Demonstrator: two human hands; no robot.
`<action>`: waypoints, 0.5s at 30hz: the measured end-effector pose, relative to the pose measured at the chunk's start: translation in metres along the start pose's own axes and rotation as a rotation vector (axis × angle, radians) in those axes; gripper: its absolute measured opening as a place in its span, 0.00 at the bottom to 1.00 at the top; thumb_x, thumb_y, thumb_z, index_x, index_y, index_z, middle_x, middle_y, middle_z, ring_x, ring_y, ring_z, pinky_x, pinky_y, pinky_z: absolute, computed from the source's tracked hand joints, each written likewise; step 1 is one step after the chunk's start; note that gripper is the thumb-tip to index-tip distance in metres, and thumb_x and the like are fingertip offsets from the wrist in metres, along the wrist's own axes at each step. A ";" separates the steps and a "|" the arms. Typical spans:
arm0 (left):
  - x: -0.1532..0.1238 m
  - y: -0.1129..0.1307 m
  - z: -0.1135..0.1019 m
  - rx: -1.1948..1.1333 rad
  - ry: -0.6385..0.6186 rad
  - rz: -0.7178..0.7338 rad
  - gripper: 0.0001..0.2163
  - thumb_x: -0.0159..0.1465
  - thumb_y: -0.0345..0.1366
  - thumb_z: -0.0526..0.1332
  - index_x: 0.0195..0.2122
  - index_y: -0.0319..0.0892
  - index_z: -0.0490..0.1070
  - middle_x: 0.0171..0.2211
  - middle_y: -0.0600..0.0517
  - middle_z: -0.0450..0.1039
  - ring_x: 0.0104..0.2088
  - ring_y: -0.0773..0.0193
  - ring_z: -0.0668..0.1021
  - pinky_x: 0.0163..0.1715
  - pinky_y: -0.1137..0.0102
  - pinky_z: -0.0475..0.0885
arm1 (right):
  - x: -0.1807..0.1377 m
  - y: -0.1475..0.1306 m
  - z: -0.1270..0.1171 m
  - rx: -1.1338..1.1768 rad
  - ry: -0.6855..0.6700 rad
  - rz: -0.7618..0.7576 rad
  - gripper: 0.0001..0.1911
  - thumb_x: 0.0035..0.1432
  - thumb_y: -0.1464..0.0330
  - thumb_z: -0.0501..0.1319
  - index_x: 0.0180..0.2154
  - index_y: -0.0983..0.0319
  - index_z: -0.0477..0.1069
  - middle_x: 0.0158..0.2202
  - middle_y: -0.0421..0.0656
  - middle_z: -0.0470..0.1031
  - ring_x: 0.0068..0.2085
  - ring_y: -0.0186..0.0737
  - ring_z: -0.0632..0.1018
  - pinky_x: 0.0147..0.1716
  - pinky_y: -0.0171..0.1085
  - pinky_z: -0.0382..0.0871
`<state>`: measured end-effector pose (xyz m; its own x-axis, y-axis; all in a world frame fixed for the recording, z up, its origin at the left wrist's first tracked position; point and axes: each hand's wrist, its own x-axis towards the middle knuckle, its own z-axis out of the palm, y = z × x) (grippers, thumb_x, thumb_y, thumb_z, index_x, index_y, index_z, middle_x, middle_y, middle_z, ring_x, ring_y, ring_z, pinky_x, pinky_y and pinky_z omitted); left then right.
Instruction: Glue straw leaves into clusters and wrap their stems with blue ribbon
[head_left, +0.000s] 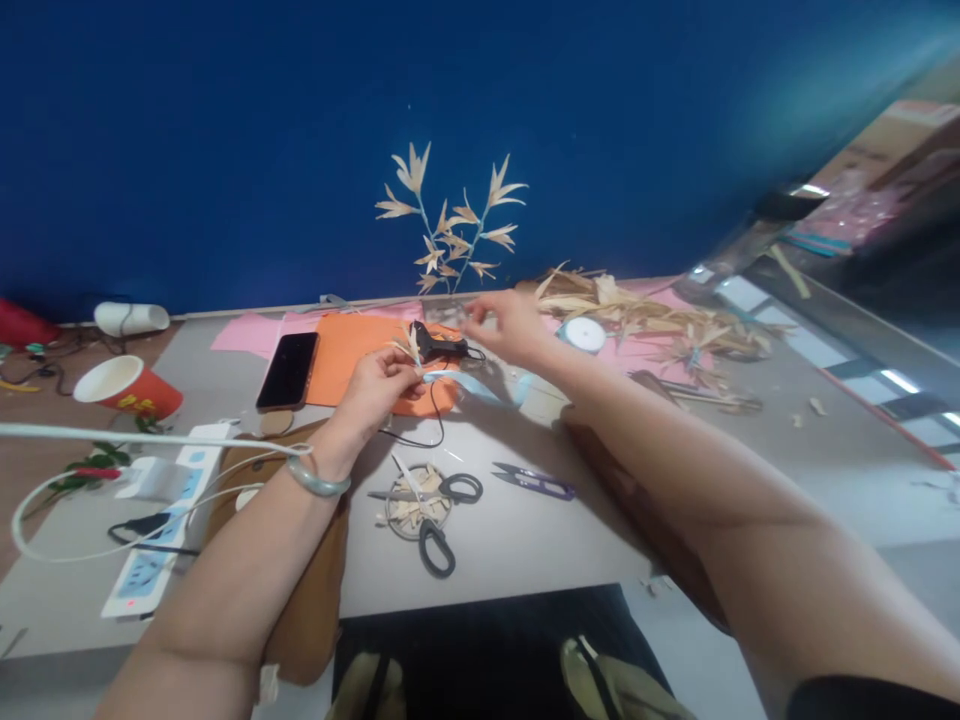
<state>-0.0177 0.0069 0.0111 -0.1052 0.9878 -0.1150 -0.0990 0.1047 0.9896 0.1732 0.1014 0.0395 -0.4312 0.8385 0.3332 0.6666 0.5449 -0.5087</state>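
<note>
My left hand (379, 385) is closed in a pinch on a small sprig of dried straw leaves (412, 345) and one end of a light blue ribbon (469, 385). A jade bangle sits on that wrist. My right hand (504, 322) is raised a little farther back, fingers pinched together, seemingly on the ribbon's other end, though the grip is blurred. A black glue gun (442, 348) lies on the orange paper (346, 355) between the two hands.
Black-handled scissors (439, 515) and a small dish of straw bits lie near me, purple thread snips (534, 481) to their right. A phone (288, 369), red paper cup (127, 385), power strip (161, 520), tape roll (584, 334), straw pile (660, 320) and upright straw branch (454, 225) surround them.
</note>
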 end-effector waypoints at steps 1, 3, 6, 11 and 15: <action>0.000 -0.001 0.000 0.005 0.002 -0.002 0.14 0.45 0.35 0.71 0.27 0.37 0.68 0.17 0.54 0.72 0.20 0.67 0.77 0.24 0.73 0.73 | 0.002 -0.001 0.004 -0.102 -0.069 -0.038 0.17 0.53 0.63 0.64 0.43 0.64 0.75 0.44 0.49 0.79 0.45 0.49 0.77 0.46 0.42 0.66; 0.001 -0.002 0.000 0.005 0.004 0.001 0.14 0.45 0.35 0.72 0.28 0.37 0.68 0.18 0.54 0.73 0.21 0.67 0.77 0.26 0.73 0.74 | 0.006 -0.003 0.019 -0.268 -0.229 -0.082 0.29 0.50 0.63 0.67 0.53 0.62 0.68 0.49 0.51 0.76 0.48 0.51 0.76 0.45 0.43 0.65; 0.002 -0.005 -0.001 -0.012 -0.009 0.011 0.15 0.44 0.35 0.72 0.28 0.37 0.68 0.19 0.53 0.74 0.21 0.67 0.77 0.27 0.71 0.74 | 0.015 -0.007 0.046 -0.463 -0.354 -0.064 0.25 0.51 0.56 0.66 0.47 0.64 0.71 0.46 0.55 0.77 0.49 0.57 0.75 0.48 0.47 0.62; 0.004 -0.006 -0.003 -0.037 -0.022 -0.002 0.15 0.44 0.35 0.72 0.28 0.37 0.69 0.20 0.52 0.75 0.21 0.67 0.77 0.27 0.71 0.74 | 0.028 -0.009 0.072 -0.474 -0.287 -0.034 0.26 0.48 0.58 0.68 0.45 0.67 0.69 0.46 0.58 0.75 0.48 0.58 0.75 0.47 0.46 0.63; 0.005 -0.005 -0.004 -0.056 -0.025 -0.004 0.14 0.45 0.35 0.72 0.28 0.36 0.69 0.20 0.52 0.75 0.22 0.67 0.78 0.29 0.70 0.75 | 0.031 -0.003 0.060 -0.433 -0.219 0.013 0.22 0.54 0.62 0.62 0.47 0.65 0.64 0.43 0.55 0.76 0.43 0.51 0.76 0.38 0.40 0.66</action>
<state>-0.0215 0.0109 0.0052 -0.0797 0.9901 -0.1156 -0.1546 0.1023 0.9827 0.1211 0.1263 0.0038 -0.5077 0.8516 0.1305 0.8447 0.5219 -0.1190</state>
